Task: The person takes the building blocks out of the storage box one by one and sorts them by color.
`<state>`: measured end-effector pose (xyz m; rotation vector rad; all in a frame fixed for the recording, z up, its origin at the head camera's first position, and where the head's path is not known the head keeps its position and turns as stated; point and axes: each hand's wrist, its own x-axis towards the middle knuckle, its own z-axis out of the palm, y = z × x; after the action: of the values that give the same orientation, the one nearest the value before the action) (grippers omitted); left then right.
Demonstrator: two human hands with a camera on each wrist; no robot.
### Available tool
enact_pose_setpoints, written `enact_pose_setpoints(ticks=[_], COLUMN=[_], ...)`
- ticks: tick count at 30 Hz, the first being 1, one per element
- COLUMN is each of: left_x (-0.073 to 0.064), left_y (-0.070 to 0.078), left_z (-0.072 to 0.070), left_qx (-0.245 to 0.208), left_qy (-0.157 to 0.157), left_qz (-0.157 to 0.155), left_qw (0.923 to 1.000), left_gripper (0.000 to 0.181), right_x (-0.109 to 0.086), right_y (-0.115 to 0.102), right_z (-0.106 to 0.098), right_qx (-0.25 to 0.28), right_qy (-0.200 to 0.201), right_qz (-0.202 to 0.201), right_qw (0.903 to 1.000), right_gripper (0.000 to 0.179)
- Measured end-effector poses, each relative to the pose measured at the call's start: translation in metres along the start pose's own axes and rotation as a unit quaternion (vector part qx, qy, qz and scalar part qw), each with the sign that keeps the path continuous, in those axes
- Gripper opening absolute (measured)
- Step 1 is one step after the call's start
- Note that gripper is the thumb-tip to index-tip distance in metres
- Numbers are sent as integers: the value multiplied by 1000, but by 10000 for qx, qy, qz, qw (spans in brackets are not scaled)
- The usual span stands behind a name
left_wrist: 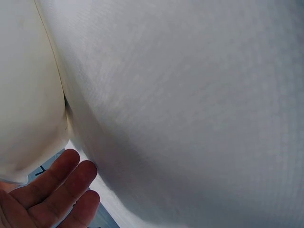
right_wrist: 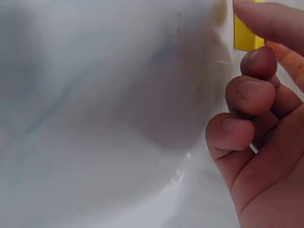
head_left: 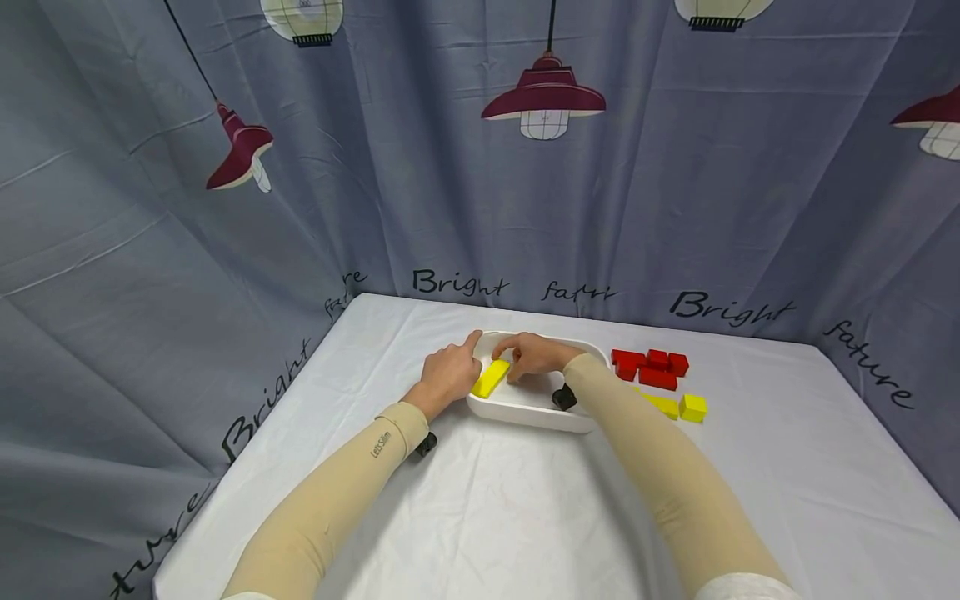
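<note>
A white tray (head_left: pixel 532 414) sits on the table, partly covered by the right forearm. My left hand (head_left: pixel 447 375) holds its left rim, with the index finger along the edge. In the left wrist view, several fingers (left_wrist: pixel 61 190) of that hand extend beside a pale curved surface. Inside the tray, a yellow block (head_left: pixel 491 379) lies slantwise at the left end. My right hand (head_left: pixel 534 353) reaches over the rim and pinches that block near its far end. In the right wrist view the thumb overlaps the yellow block (right_wrist: pixel 243 35), while the other fingers are curled below.
Right of the tray, several red blocks (head_left: pixel 657 378) are grouped together. Nearer me lie a yellow cube (head_left: pixel 693 408) and a longer yellow piece (head_left: pixel 660 406), partly behind the right sleeve. A white cloth (head_left: pixel 480 508) covers the table, and a grey-blue curtain (head_left: pixel 442 183) hangs behind.
</note>
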<state>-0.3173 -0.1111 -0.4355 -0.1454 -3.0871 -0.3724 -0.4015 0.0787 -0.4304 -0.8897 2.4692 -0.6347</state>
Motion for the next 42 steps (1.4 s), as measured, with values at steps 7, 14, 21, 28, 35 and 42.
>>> enact_pose_setpoints(ticks=[7, 14, 21, 28, 35, 42], left_x=[0, -1, -3, -3, -2, -1], left_y=[0, 2, 2, 2, 0, -2], left_z=[2, 2, 0, 1, 0, 0], left_qx=[16, -38, -43, -35, -11, 2], left_qy=[21, 9, 25, 89, 183, 169], left_qz=[0, -32, -8, 59, 132, 120], left_qw=[10000, 10000, 10000, 9999, 9997, 9998], left_gripper=[58, 58, 58, 57, 58, 58], right_x=[-8, -12, -18, -27, -39, -53], right_y=[2, 6, 10, 10, 10, 9], right_z=[2, 1, -3, -10, -23, -33], right_qx=[100, -75, -304, -300, -378, -368], right_qy=[34, 139, 155, 81, 52, 172], right_qz=[320, 225, 210, 451, 204, 136], right_qw=[9994, 9996, 9992, 9985, 9991, 9991], right_gripper=[36, 30, 27, 29, 32, 29])
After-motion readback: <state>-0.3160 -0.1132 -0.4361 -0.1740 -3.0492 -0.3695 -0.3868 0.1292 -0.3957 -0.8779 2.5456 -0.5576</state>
